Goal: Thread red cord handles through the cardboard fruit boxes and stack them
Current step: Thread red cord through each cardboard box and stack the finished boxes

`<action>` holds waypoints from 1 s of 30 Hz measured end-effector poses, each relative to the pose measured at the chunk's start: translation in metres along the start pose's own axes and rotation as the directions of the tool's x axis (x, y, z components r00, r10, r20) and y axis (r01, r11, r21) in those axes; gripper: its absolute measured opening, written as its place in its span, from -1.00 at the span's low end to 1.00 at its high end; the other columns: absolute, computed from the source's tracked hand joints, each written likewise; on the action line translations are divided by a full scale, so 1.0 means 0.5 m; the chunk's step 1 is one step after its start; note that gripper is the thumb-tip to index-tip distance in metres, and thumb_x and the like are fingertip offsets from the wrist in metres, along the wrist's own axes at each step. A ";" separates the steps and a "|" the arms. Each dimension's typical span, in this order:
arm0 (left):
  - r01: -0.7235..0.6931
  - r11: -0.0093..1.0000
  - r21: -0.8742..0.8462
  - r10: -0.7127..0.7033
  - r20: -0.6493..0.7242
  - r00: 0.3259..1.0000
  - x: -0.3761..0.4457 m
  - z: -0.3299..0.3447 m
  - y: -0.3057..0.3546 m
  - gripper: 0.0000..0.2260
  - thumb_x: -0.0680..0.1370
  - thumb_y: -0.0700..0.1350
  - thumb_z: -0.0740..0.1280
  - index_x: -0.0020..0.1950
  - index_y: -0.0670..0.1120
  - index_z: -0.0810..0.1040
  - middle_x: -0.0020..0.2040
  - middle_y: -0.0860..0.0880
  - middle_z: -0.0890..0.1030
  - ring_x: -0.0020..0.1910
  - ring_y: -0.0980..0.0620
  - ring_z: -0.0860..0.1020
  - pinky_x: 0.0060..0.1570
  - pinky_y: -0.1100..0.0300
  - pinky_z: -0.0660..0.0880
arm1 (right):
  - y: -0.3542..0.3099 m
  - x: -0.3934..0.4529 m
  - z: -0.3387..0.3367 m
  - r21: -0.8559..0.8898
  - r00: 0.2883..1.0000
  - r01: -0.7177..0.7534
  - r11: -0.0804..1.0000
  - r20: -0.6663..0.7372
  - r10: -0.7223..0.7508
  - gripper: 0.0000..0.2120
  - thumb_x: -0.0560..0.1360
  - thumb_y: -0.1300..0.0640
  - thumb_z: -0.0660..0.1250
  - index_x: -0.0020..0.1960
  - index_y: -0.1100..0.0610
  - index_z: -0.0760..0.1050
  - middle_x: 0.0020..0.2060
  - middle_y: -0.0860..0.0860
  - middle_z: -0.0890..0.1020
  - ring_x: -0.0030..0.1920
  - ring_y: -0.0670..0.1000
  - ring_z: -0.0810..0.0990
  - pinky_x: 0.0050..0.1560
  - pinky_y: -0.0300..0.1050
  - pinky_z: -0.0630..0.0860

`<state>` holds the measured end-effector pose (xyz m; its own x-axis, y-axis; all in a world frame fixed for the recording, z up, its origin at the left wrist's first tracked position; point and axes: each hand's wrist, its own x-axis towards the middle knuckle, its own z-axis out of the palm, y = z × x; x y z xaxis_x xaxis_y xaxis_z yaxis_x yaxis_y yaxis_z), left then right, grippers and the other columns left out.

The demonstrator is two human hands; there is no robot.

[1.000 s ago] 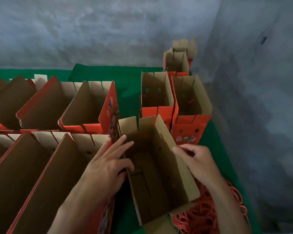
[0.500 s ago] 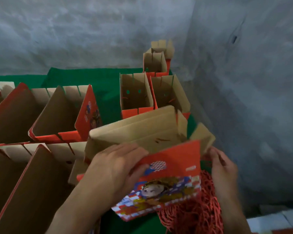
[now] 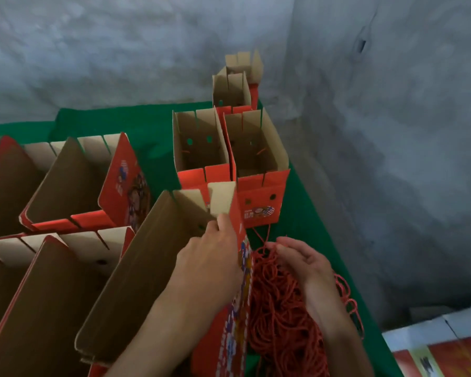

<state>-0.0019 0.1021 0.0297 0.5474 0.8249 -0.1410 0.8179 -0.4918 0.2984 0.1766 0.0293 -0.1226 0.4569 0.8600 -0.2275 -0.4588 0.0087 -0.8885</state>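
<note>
An open cardboard fruit box (image 3: 147,262), brown inside and red with a cartoon print outside, stands in front of me. My left hand (image 3: 207,259) grips the top of its right wall, thumb near the flap. To the right of the box lies a tangled pile of red cord handles (image 3: 278,317) on the green cloth. My right hand (image 3: 302,262) is at the pile's top, its curled fingers pinching a strand of red cord (image 3: 267,235). Two finished-looking boxes (image 3: 201,151) (image 3: 256,153) stand upright just beyond.
More open boxes fill the left in rows (image 3: 71,186) (image 3: 38,289). Two smaller-looking boxes (image 3: 231,88) stand in the far corner by the grey concrete wall (image 3: 378,159). Flat printed cartons (image 3: 443,346) lie at bottom right past the green cloth's edge (image 3: 310,213).
The box, tipped over with its printed face toward me half a second ago, now stands with its opening up. My right hand left the box and took hold of a cord.
</note>
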 end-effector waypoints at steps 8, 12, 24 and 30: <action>0.157 0.980 0.124 -0.161 0.022 0.987 -0.006 0.060 0.017 -0.51 0.64 -0.15 0.25 0.49 -0.19 0.11 0.04 -0.07 0.62 0.00 -0.09 0.67 -0.32 0.17 0.43 | 0.058 0.027 -0.003 0.051 0.985 -0.085 0.995 -0.149 0.092 -0.86 0.48 0.14 0.55 -0.06 0.21 0.68 -0.09 0.27 0.73 -0.13 0.12 0.76 -0.13 -0.14 0.67; 0.197 0.970 0.140 -0.200 0.003 0.980 -0.016 0.063 -0.004 -0.50 0.63 -0.15 0.27 0.49 -0.17 0.12 0.06 -0.07 0.63 0.03 -0.10 0.67 -0.30 0.16 0.47 | 0.104 0.027 -0.033 -0.099 0.959 -0.171 0.980 -0.243 0.143 -0.91 0.55 0.32 0.44 -0.01 0.30 0.53 -0.11 0.30 0.70 -0.12 0.18 0.76 -0.14 -0.08 0.70; 0.375 0.799 -0.469 -0.270 0.278 0.922 -0.011 0.096 -0.063 -0.88 0.65 -0.02 0.23 0.16 0.06 0.32 0.01 0.03 0.58 -0.05 0.00 0.63 0.03 -0.05 0.62 | 0.182 0.029 -0.077 -0.992 0.993 -0.090 0.093 -0.097 -0.072 -0.87 0.56 -0.02 0.43 0.08 -0.03 0.63 0.04 -0.10 0.58 0.07 -0.06 0.57 0.01 -0.06 0.60; 0.579 0.503 -0.642 -0.262 0.525 0.810 -0.018 0.085 -0.080 -0.81 0.68 0.04 0.16 0.22 0.01 0.46 0.13 -0.07 0.63 0.10 -0.09 0.63 0.21 -0.08 0.53 | 0.187 0.031 -0.070 -0.995 0.991 -0.100 0.015 -0.101 -0.093 -0.86 0.59 -0.03 0.38 0.06 -0.01 0.65 0.05 -0.08 0.62 0.04 -0.06 0.62 -0.05 -0.08 0.62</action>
<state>-0.0321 0.1024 -0.0212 0.3219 0.6507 -0.6877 0.6143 0.4091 0.6747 0.1674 0.0253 -0.2233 0.5723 0.7994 -0.1829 0.7056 -0.5936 -0.3869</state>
